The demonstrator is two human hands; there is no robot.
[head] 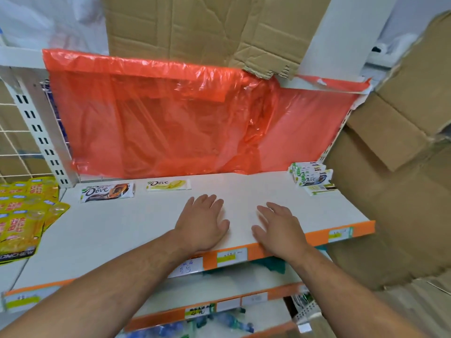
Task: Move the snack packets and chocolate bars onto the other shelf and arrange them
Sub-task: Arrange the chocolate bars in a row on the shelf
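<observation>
Left hand (pixel 202 223) and right hand (pixel 278 230) flat on shelf (pixel 122 228)
Fingers (pixel 210 201) straight, spread, holding nothing; brown bar (pixel 107 192) and yellow bar (pixel 168 185) at the back, bar stack (pixel 311 178) far right, packets (pixel 22 215) left of the shelf

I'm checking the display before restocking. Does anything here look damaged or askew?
Torn cardboard hangs ragged over the crumpled orange plastic sheet at the back. The stack of chocolate bars at the far right is fanned out, not squared.
</observation>
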